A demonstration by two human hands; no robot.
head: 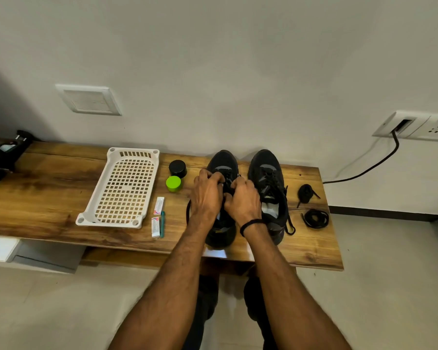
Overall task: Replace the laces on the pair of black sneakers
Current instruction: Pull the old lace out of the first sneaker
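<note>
Two black sneakers stand side by side on a wooden table [48, 198], toes toward the wall. My left hand [206, 195] and my right hand [243, 200] are both over the left sneaker [224, 160], fingers pinched on its black lace near the eyelets. A loop of that lace [188, 210] hangs out at the shoe's left side. The right sneaker [266, 170] is laced, with a lace end trailing off its right side. Two bundled black laces lie to its right, one rolled [306, 193] and one coiled [315, 218]. My hands hide the left shoe's tongue.
A white perforated plastic tray [123, 190] lies left of the shoes. Between them are a black jar [178, 168], a green-lidded jar [173, 183], two small packets [158, 205] and a teal pen [162, 223]. A black cable [364, 170] runs from a wall socket at right.
</note>
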